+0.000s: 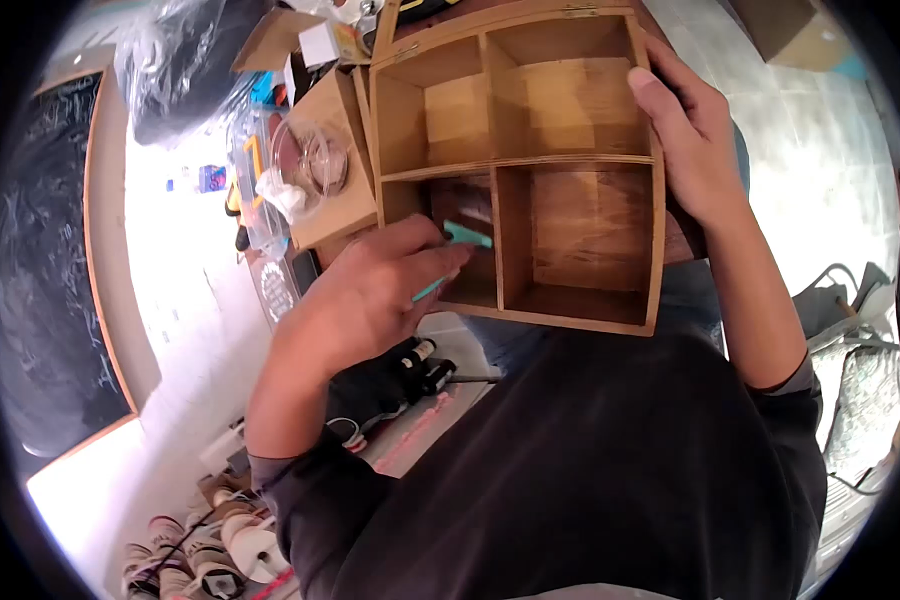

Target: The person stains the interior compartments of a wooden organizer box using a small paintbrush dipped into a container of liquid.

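A wooden divided box (578,160) is tilted up in front of me, its open compartments facing me. The two nearer compartments look darker and glossier than the pale far ones. My right hand (692,130) grips the box's right side, thumb over the rim and fingers mostly hidden behind it. My left hand (385,275) reaches into the near left compartment, fingers closed around a small teal tool (468,235). The tool has a flat head close to the compartment floor; its exact kind is unclear. My left hand partly covers this compartment.
Left of the box stand a cardboard box (332,170) and a clear plastic cup (315,170). A blackboard (55,260) is at far left. Spools (250,545) lie at lower left, and another cardboard box (790,35) sits at top right.
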A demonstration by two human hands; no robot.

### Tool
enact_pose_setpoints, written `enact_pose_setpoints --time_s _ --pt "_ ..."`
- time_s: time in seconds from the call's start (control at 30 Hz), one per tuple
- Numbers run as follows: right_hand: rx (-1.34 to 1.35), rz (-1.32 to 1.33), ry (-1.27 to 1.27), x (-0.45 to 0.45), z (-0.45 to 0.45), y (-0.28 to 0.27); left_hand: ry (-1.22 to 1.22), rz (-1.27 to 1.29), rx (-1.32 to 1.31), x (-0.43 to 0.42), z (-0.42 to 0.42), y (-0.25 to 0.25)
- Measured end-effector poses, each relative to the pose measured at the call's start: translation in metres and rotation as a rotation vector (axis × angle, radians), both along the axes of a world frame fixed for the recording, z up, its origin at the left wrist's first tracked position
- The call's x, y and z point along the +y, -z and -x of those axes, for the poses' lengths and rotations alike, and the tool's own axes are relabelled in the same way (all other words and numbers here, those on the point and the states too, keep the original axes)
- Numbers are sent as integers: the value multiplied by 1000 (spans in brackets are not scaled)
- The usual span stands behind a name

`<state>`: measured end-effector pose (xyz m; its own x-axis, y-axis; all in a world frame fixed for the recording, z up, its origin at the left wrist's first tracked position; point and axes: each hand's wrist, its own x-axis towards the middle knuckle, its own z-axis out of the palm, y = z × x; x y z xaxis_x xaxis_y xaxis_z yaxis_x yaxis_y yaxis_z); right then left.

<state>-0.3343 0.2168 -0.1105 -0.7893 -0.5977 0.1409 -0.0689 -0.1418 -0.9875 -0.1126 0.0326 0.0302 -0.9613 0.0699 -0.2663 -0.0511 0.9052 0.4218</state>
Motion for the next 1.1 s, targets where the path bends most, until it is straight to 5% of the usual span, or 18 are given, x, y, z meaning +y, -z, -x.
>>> enact_pose_setpoints --time_s 0.1,0.23,0.4,0.57,0.7,0.77,0.9,0.97,1.1 --pt "0 -30 13 -1 -1 -1 -17 -259 -80 -14 -6 -19" --pt "-55 -60 36 -2 -5 -12 8 70 149 -6 1 -4" --pt "-66 -71 68 -3 -4 -13 175 -250 9 -16 -12 -3" --pt "-56 -106 32 -1 2 -16 38 -7 225 -18 -4 1" --pt "-27 -121 -24 2 9 -16 241 -156 -7 -13 -13 5" --pt "-34 -133 -54 3 9 -18 219 -357 96 -19 -19 8" --pt "-7 -157 12 3 6 -20 -108 -176 148 -13 -7 3" --pt "6 -177 21 3 7 -19 22 -134 269 -4 -13 20" --pt "-34 -156 21 2 5 -20 225 -178 -3 -1 -25 5"
